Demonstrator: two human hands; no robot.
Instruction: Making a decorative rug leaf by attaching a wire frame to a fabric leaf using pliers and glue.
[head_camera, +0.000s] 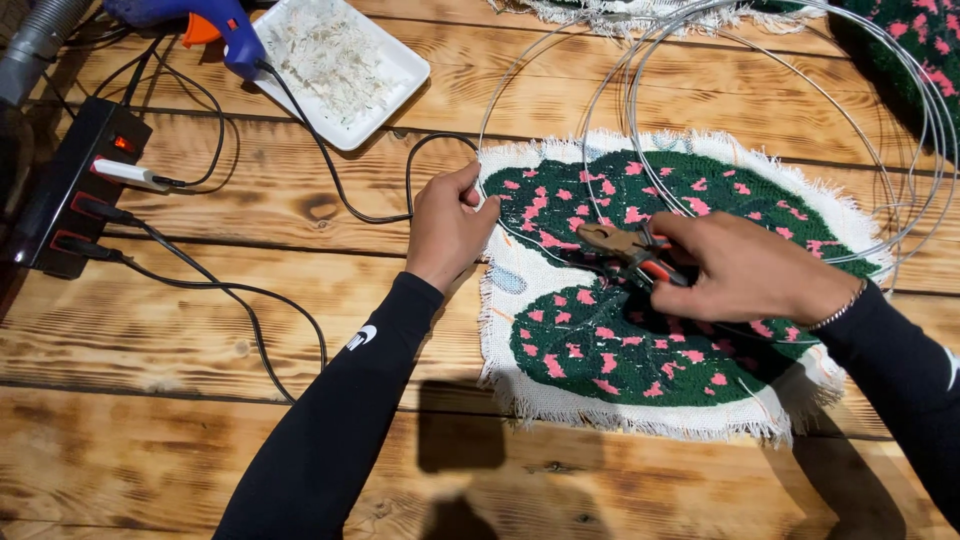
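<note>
Gripping a pair of pliers, the right hand has its fingers curled tight round the orange handles, w/ the metal nose sticking out past the fingertips toward the left hand. Pliers' nose sits over the tufted rug piece, a green patch w/ pink spots on white fringed backing cloth, lying flat on the wooden table. Can't tell whether the nose is biting anything; a thin wire runs just beside it, across the rug. Left hand rests at the rug's left edge, thumb and forefinger pinched together on the wire/cloth edge there, other fingers folded under; exactly what's pinched is too small to tell. Beyond the right hand's knuckles, several wire hoops lie overlapping, partly on the rug's far side, partly on bare wood. Beyond the left hand's fingertips, a black cable loops close by and leads up to a blue glue gun, which sits touching a white tray holding pale fluff. Well out to the left of the left hand, a black power strip w/ plugs in. Both forearms in black sleeves; a bracelet on the right wrist.
</note>
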